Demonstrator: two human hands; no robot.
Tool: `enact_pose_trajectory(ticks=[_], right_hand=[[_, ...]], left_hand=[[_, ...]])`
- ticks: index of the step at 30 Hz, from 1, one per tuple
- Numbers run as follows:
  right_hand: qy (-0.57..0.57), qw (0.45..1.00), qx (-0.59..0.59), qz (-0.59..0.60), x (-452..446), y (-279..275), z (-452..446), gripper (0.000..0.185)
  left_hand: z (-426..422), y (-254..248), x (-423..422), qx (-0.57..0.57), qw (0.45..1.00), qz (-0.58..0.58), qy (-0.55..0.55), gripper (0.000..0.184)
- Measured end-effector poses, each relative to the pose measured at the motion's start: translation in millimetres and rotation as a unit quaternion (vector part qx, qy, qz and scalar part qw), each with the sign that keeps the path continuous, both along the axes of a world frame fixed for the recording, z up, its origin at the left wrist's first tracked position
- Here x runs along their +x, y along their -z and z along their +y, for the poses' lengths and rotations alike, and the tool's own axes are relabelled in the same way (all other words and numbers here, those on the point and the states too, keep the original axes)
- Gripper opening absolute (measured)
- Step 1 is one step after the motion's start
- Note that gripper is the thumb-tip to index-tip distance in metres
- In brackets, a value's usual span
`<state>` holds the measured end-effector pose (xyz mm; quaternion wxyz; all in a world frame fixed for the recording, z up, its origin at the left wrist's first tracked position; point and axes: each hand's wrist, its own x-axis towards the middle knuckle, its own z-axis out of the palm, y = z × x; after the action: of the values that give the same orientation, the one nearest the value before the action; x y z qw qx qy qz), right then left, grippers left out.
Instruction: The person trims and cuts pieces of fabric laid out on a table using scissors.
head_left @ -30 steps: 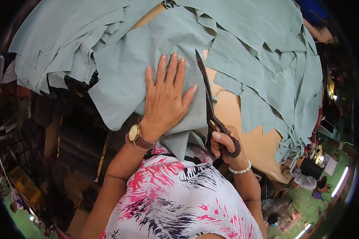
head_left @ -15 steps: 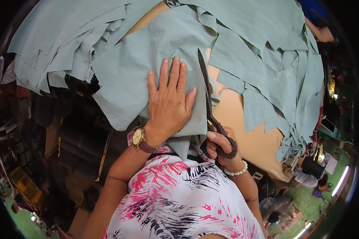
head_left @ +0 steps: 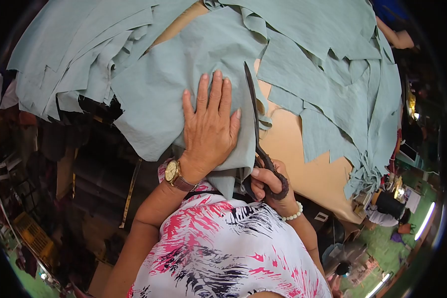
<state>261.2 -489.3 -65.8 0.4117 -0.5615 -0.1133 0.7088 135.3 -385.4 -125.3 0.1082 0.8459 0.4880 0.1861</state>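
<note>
Scissors point(head_left: 257, 141) have shifted their handles slightly toward nine o'clock; the right hand point(head_left: 272, 186) grips them along the grey-green cloth's point(head_left: 159, 99) three-o'clock side. The left hand point(head_left: 208, 131) lies flat on it, fingers spread. Bare table point(head_left: 287, 139) shows at four o'clock.

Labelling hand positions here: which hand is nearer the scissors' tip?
Left. The left hand lies flat on the cloth, just left of the scissors' tip; the right hand grips the handles, farther away.
</note>
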Motion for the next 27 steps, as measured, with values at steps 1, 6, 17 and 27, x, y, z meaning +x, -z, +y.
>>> enact_pose_trajectory(ticks=[1, 6, 17, 27], right_hand=[[0.0, 1.0, 0.0, -0.002, -0.5, 0.0, 0.2, 0.016], [-0.005, 1.0, 0.004, -0.001, 0.3, 1.7, -0.5, 0.015], [0.008, 0.999, 0.009, 0.032, 5.7, 3.0, 1.4, 0.016], [-0.043, 0.998, 0.003, 0.034, 25.7, 0.3, -6.4, 0.018]], left_hand=[[0.0, -0.3, -0.2, -0.001, 1.0, 0.003, 0.001, 0.054], [12.7, -13.2, -2.4, 0.02, 1.0, -0.006, 0.019, 0.039], [127.5, 3.9, -14.9, 0.102, 0.946, -0.009, 0.306, 0.051], [88.5, -0.6, -27.9, 0.042, 0.981, 0.007, 0.188, 0.076]])
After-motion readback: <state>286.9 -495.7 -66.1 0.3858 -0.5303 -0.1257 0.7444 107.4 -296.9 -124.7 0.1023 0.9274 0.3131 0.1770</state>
